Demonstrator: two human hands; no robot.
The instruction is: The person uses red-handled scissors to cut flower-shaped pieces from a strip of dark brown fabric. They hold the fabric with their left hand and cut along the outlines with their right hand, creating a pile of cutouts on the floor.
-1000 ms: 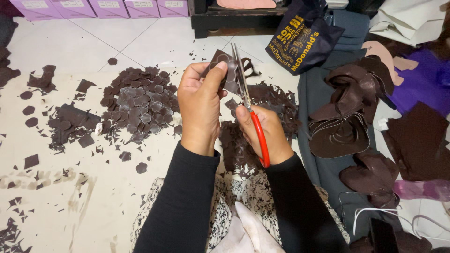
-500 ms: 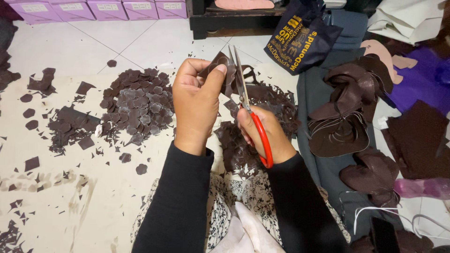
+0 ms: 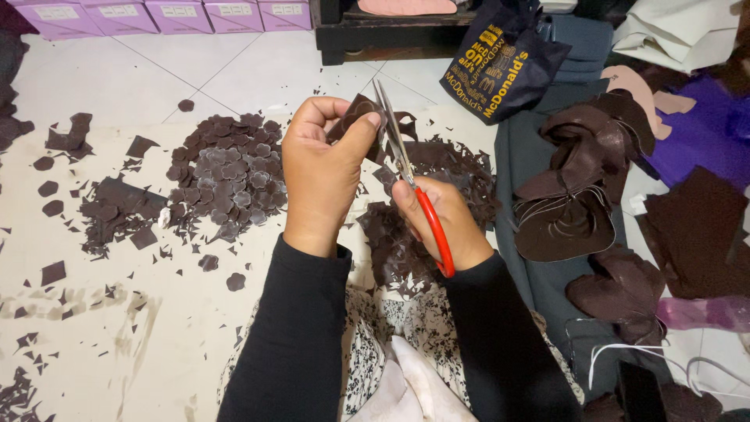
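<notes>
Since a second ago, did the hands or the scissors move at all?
Barely. The left hand turned the brown piece slightly against the scissors; the right hand stayed on the red handles. The pile of cut shapes stayed put.

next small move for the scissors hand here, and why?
Probably close the blades a little further. The right hand holds the red-handled scissors with the blades against the small dark brown piece pinched in the left hand, and that piece looks only partly shaped beside the flower-shaped cutouts piled on the floor.
</notes>
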